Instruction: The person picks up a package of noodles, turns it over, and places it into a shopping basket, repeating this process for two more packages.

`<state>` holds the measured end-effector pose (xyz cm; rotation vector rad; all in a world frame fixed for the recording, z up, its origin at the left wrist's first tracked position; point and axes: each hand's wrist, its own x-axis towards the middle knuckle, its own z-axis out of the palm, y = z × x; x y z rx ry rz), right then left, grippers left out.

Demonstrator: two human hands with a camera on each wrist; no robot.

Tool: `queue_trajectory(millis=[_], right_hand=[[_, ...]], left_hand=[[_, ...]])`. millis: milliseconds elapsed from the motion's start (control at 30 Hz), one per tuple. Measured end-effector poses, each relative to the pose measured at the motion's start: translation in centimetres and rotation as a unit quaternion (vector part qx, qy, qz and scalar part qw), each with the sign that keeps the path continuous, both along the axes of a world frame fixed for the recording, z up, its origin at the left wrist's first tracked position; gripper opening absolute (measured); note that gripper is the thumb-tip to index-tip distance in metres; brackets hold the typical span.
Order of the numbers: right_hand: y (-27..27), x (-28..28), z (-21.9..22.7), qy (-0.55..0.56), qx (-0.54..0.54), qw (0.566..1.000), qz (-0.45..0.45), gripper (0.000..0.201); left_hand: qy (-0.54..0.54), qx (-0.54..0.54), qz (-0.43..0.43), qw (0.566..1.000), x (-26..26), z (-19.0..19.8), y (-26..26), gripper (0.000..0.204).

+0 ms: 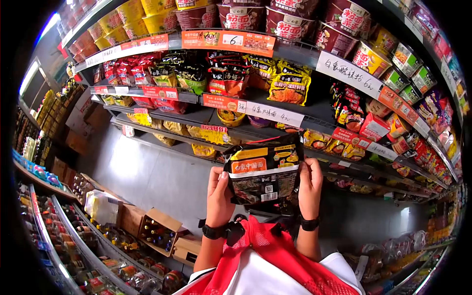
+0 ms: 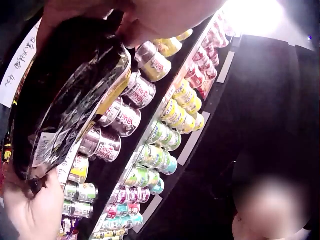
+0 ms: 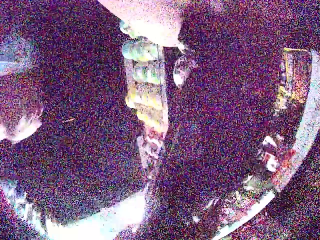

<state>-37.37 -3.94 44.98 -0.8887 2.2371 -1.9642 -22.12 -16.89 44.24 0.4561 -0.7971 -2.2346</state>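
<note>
A black instant noodle packet [image 1: 265, 179] with an orange label panel, a white stripe and a barcode is held up in front of the chest. My left hand [image 1: 219, 197] grips its left edge, thumb on the face toward me. The right hand [image 1: 309, 189] grips the opposite edge the same way. In the left wrist view the packet [image 2: 75, 105] is seen from its side, its wrapper shiny and creased, with the left hand [image 2: 165, 17] at the top and the right hand [image 2: 37, 210] at the lower left. Heavy noise covers the right wrist view.
Shelves ahead carry noodle cups [image 1: 290, 24], bagged noodles [image 1: 287, 86] and price tags [image 1: 349, 73]. Below the packet, lower shelf rows run close by. Behind on the left stand bottle racks [image 1: 64, 236] and an open carton [image 1: 157, 231] of bottles on the grey floor [image 1: 142, 162].
</note>
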Motion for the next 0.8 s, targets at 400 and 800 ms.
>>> queue_trajectory(millis=[400,800], right_hand=[[-0.4,0.8,0.2,0.081,0.012,0.995,-0.056,0.019],[0.1,1.1,0.3,0.131,0.051,0.986,-0.088,0.009]], left_hand=[[-0.154,-0.316,0.210,0.912,-1.5,-2.2,-0.2,0.014],[-0.182,-0.347,0.192,0.900,0.0,0.9,1.2,0.009]])
